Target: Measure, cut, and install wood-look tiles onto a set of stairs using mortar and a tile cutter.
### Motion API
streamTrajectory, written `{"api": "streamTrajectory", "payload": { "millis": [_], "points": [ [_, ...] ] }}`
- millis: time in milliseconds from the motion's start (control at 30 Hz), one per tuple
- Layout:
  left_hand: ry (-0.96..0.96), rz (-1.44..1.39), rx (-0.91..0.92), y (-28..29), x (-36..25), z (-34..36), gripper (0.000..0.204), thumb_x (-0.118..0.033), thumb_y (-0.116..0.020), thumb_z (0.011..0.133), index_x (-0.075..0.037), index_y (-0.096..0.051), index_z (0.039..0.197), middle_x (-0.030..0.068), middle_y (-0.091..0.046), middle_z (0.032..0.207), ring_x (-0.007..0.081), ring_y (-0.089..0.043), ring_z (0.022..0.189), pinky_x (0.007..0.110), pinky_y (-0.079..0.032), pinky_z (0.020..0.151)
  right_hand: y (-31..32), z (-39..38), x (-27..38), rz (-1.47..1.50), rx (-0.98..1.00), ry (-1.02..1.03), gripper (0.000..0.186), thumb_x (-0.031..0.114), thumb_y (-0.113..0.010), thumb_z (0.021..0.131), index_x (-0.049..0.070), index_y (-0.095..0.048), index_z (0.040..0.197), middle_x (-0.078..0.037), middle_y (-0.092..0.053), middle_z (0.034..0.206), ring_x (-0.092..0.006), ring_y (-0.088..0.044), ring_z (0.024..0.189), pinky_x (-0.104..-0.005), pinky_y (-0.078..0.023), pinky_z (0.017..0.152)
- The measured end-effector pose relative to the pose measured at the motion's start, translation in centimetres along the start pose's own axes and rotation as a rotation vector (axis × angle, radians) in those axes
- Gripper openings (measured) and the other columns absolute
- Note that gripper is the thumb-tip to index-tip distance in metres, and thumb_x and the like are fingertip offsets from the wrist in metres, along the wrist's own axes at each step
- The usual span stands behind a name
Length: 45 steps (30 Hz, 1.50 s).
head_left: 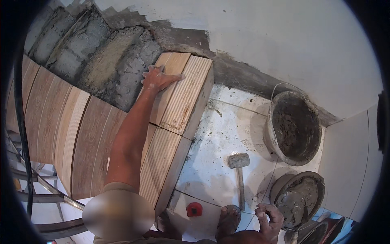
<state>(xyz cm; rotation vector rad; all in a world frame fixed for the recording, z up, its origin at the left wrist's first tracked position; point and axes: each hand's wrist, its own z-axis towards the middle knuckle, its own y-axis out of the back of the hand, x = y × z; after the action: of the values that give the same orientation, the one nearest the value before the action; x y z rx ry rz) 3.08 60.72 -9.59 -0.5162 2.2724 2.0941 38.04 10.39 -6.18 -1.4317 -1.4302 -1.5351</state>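
Note:
My left hand [158, 78] lies spread on a wood-look stair tread tile [165, 97], its fingertips at the tile's far left edge and its thumb on the ribbed nosing strip [187, 87]. Whitish dust coats the fingertips. To the left of that tile, wet grey mortar and dry cement powder [106, 61] cover the bare steps. My right hand [270, 223] hangs near my knee at the lower right, fingers loosely curled and apart, with nothing visible in it. Beside it stands a bucket of wet mortar [300, 199].
On the white tiled floor lie a rubber mallet [239, 162] and a red tape measure [194, 209]. A mortar-crusted bucket [294, 128] stands by the wall. Tiled steps [87, 134] descend at left beside a metal railing [44, 198] and a black cable [18, 101].

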Motion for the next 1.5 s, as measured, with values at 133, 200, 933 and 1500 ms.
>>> {"api": "streamTrajectory", "payload": {
  "millis": [133,200,933,1500],
  "points": [
    [-0.068,-0.045,-0.038,-0.1,0.8,0.4,0.133,-0.086,-0.081,0.050,-0.011,-0.051,0.155,0.0223,-0.035,0.165,0.0473,-0.027,0.154,0.062,-0.029,0.121,0.0,0.1,0.7,-0.155,0.070,-0.009,0.021,0.020,-0.069,0.099,-0.001,-0.070,0.099,-0.015,-0.071,0.093,-0.0254,-0.068,0.083,-0.0364,-0.054,0.077],
    [-0.072,-0.002,-0.065,-0.7,0.5,-0.1,0.120,-0.082,-0.080,0.058,-0.011,-0.055,0.152,0.0231,-0.036,0.164,0.0442,-0.031,0.152,0.058,-0.026,0.124,-0.4,0.2,0.7,-0.150,0.075,0.007,0.022,0.021,-0.069,0.100,-0.001,-0.070,0.098,-0.014,-0.071,0.092,-0.0244,-0.067,0.081,-0.0358,-0.053,0.076],
    [-0.383,-0.069,-0.348,-2.2,10.4,-16.6,0.056,-0.039,-0.082,0.085,-0.014,-0.071,0.133,0.0155,-0.055,0.150,0.0348,-0.052,0.139,0.045,-0.043,0.115,-5.1,1.5,-7.7,0.249,0.308,-0.372,0.028,0.017,-0.075,0.098,-0.005,-0.070,0.116,-0.007,-0.073,0.090,-0.0127,-0.065,0.084,-0.0290,-0.052,0.081],
    [-0.484,-0.189,-0.400,-1.3,10.6,-17.1,0.033,-0.022,-0.080,0.082,-0.009,-0.079,0.113,0.0091,-0.073,0.125,0.0294,-0.067,0.119,0.039,-0.053,0.103,-5.8,2.1,-10.7,0.011,0.175,-0.338,0.030,0.021,-0.076,0.096,-0.001,-0.071,0.115,-0.012,-0.075,0.088,-0.0157,-0.071,0.082,-0.0324,-0.056,0.074]
  ]
}}
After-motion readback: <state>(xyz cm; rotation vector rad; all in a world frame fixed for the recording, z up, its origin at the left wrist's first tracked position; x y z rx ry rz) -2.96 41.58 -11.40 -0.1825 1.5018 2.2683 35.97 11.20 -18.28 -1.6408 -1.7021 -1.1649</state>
